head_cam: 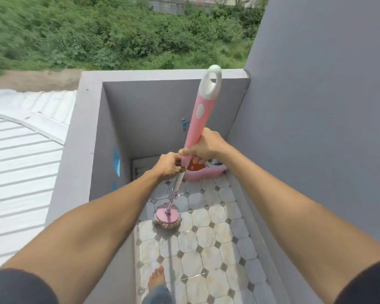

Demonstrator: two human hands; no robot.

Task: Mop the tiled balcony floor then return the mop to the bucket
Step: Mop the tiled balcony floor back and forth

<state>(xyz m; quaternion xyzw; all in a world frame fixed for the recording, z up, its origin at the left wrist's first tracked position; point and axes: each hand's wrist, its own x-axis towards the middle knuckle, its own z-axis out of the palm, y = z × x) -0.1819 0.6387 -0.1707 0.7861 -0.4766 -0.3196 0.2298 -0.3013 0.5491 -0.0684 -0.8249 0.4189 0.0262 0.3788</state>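
I hold a mop with a pink handle (198,119) and a metal shaft. My right hand (206,145) grips the bottom of the pink grip. Just below it, my left hand (168,165) is closed around the top of the shaft. The round pink mop head (167,218) rests flat on the tiled floor (206,249) close to the left wall. The pink bucket (206,171) stands at the far end of the balcony against the right wall, partly hidden behind my hands.
Grey walls (110,150) close the narrow balcony on the left, far and right sides. A small tap (184,122) sticks out of the far wall. My bare foot (157,278) stands on the tiles near the left wall.
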